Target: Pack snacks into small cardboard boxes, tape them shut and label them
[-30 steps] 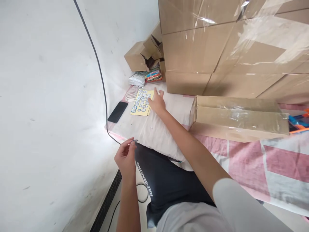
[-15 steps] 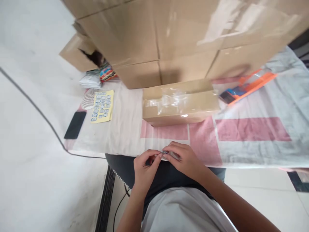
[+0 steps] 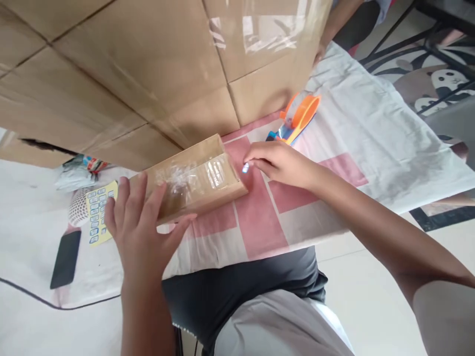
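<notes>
A long flat cardboard box (image 3: 196, 182) sealed with clear tape lies on the pink and white cloth-covered table (image 3: 356, 148). My left hand (image 3: 139, 230) rests on the box's left end, fingers spread over its top. My right hand (image 3: 284, 163) is at the box's right end and pinches a small pale sticker (image 3: 245, 168) between thumb and fingertips, close to the box's end face. A yellow sticker sheet (image 3: 97, 211) with rows of small blue stickers lies at the left on the cloth.
Large taped cardboard cartons (image 3: 156, 64) are stacked behind the box. An orange tape dispenser (image 3: 299, 116) lies to the right. A black phone (image 3: 66, 258), a white mesh object (image 3: 78, 211) and packets (image 3: 76, 173) sit at the left. Another person's arm (image 3: 336, 24) shows at the top.
The view swung right. My hands left my lap: the left went onto the long box, the right carried the small sticker to the box's right end.
</notes>
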Available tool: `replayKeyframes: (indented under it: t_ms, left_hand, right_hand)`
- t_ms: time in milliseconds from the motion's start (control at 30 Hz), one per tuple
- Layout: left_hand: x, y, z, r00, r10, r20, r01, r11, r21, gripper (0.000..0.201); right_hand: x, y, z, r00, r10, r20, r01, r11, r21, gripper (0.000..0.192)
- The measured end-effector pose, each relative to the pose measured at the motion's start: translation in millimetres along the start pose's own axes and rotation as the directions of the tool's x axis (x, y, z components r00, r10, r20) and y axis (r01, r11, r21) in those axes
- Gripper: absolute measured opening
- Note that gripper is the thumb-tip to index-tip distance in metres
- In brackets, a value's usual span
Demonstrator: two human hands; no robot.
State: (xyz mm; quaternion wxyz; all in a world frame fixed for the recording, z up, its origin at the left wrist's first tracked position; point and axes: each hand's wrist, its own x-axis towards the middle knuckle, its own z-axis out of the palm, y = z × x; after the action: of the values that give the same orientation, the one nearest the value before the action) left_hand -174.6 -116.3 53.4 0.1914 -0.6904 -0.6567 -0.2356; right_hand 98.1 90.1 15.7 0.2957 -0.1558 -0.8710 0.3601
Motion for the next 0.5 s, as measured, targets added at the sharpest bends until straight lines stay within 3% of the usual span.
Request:
replayKeyframes:
  t_ms: [100, 200, 500]
  left_hand:
    - [10.9, -26.7, 5.1, 0.993, -0.02, 0.116, 0.023, 0.999, -0.029, 0.075]
    - [8.1, -45.1, 6.8, 0.991, 0.006, 0.13, 0.009, 0.994, -0.112, 0.075]
    - [7.2, -38.9, 14.7, 0.997, 0.046, 0.061, -0.038, 0.991, -0.132, 0.069]
  right_hand:
    - [18.2, 22.2, 7.7, 0.999, -0.027, 0.022, 0.024, 0.995, 0.099, 0.023]
    - [19.3, 32.5, 25.2, 0.998, -0.049, 0.029, 0.043, 0.98, 0.193, 0.021]
    - [10.9, 18.9, 33.1, 0.996, -0.067, 0.064, 0.053, 0.976, 0.21, 0.017]
